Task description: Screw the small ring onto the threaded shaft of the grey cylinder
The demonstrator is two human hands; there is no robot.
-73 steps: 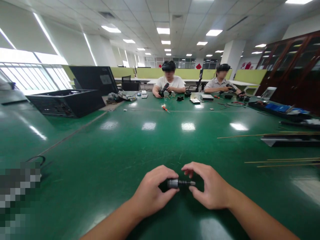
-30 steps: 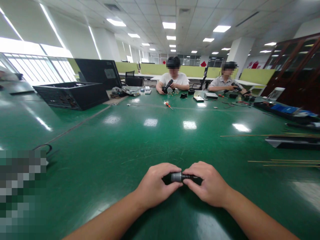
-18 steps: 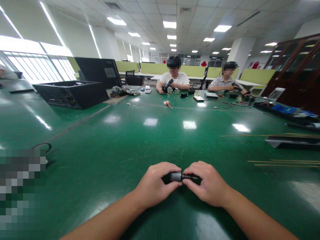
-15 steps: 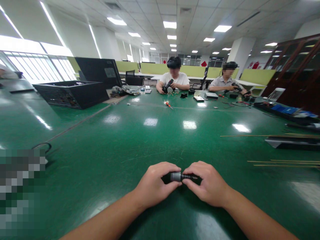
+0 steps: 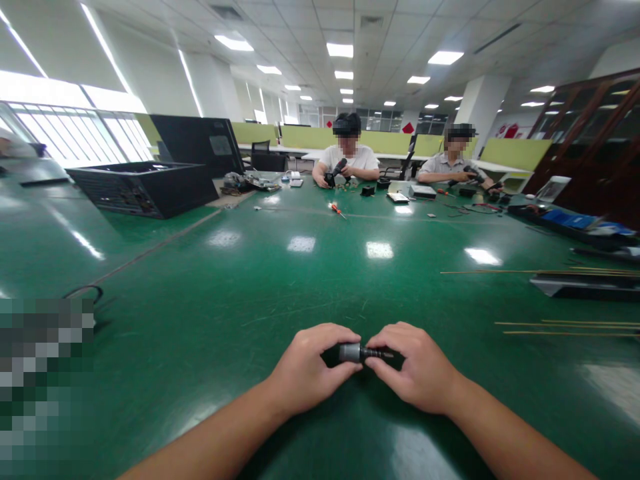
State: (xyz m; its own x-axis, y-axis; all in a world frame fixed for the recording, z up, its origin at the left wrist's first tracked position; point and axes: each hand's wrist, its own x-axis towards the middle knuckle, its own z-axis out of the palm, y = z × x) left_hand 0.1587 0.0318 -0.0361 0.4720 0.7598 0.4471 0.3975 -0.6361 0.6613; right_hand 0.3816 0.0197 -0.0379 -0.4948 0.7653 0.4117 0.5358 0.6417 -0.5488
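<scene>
My left hand (image 5: 315,367) is closed around a short grey cylinder (image 5: 350,353), thumb below and fingertips above it. Facing it, my right hand (image 5: 415,370) pinches a thin black ribbed rod (image 5: 377,354) with a small metallic tip pointing right. The cylinder and rod lie end to end on one line, low over the green table (image 5: 310,287). Whether they are one piece or two, I cannot tell. Both hands' fingertips almost meet where the grey part gives way to the ribbed part.
An open black computer case (image 5: 150,187) stands far left. Across the table two people (image 5: 350,157) handle dark tools, with an orange screwdriver (image 5: 337,211) before them. Thin yellowish sticks (image 5: 565,323) and a dark tray-like piece (image 5: 590,285) lie right. A pixelated patch covers something at left.
The grey cylinder and my left fingertips have shifted very slightly left. My right hand and the table's objects look the same.
</scene>
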